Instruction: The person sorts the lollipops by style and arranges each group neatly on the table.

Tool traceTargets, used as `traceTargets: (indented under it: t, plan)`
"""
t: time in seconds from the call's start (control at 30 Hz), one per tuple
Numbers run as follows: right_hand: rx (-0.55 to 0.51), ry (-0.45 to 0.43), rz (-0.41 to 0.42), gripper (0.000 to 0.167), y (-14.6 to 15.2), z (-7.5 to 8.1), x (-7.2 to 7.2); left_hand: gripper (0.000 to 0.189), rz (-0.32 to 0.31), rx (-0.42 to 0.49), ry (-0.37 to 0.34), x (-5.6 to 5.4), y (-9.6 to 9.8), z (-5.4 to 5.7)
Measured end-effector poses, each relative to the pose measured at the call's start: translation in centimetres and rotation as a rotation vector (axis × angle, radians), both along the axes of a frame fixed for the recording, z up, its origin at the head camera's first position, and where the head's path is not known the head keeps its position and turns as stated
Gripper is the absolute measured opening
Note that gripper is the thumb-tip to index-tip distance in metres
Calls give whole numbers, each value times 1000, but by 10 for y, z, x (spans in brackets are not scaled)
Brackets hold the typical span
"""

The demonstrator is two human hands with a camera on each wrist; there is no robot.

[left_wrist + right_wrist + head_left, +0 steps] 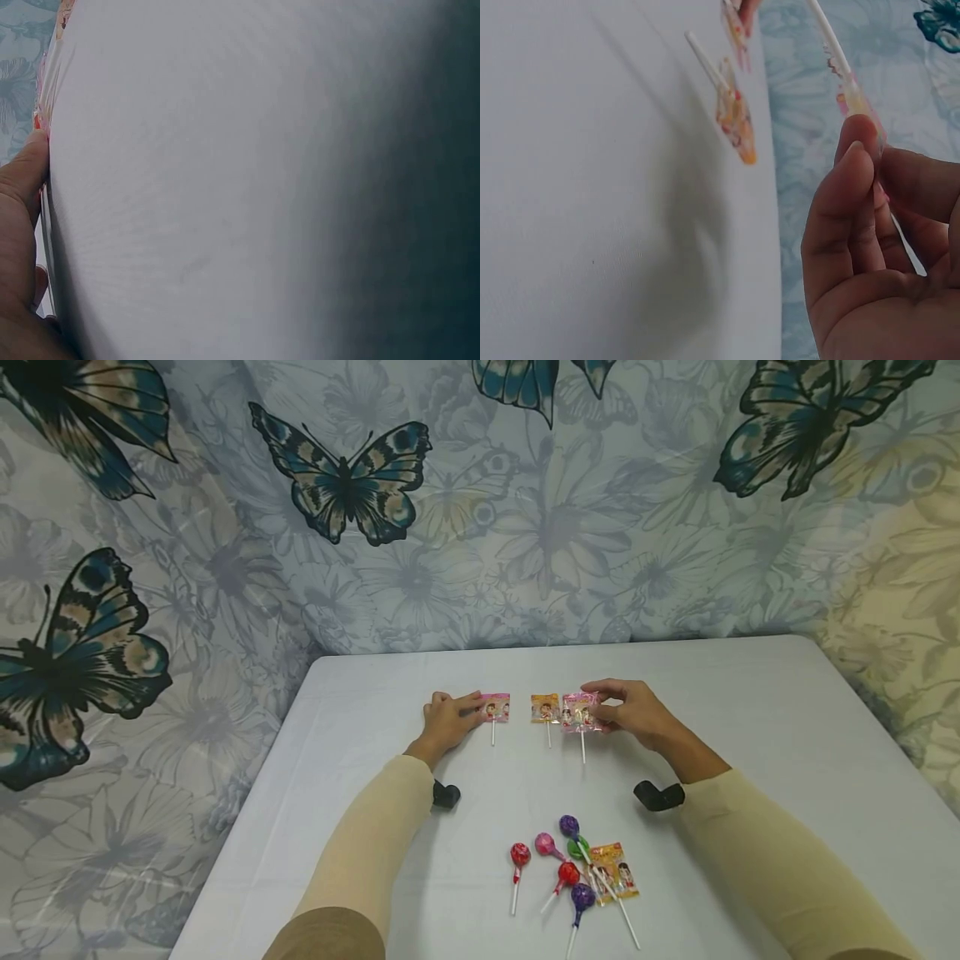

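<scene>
At the far part of the table, my left hand holds the left edge of a pink-wrapped lollipop between thumb and index finger, its white stick pointing toward me. My right hand pinches another pink-wrapped lollipop by the wrapper's right side; the right wrist view shows the thumb and fingertips closed on it above the table. Between them an orange-wrapped lollipop lies on the table, just left of the right hand's lollipop. The left wrist view catches only a sliver of wrapper beside the fingers.
Nearer to me on the white table lies a loose group: a red lollipop, a pink one, a purple one, several others and an orange packet. A butterfly-printed curtain hangs behind the table.
</scene>
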State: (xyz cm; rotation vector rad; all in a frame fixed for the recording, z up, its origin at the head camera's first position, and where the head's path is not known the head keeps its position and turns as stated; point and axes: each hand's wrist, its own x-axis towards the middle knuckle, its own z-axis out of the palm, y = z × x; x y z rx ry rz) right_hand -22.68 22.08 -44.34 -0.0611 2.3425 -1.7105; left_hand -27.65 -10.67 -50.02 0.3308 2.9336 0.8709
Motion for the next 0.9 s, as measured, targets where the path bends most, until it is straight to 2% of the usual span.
traceTargets:
  t: [0.17, 0.47, 0.67, 0.9]
  plan:
    - [12, 3, -18, 40, 6, -1, -8, 44, 5, -1, -20, -1, 0, 0]
    - [18, -18, -26, 42, 18, -5, -22, 43, -4, 9, -7, -1, -1, -2]
    - [35, -30, -39, 43, 21, -8, -27, 42, -27, -2, 7, -1, -1, -1]
    - [77, -51, -76, 44, 20, -12, -31, 43, -18, 1, 4, -2, -1, -1]
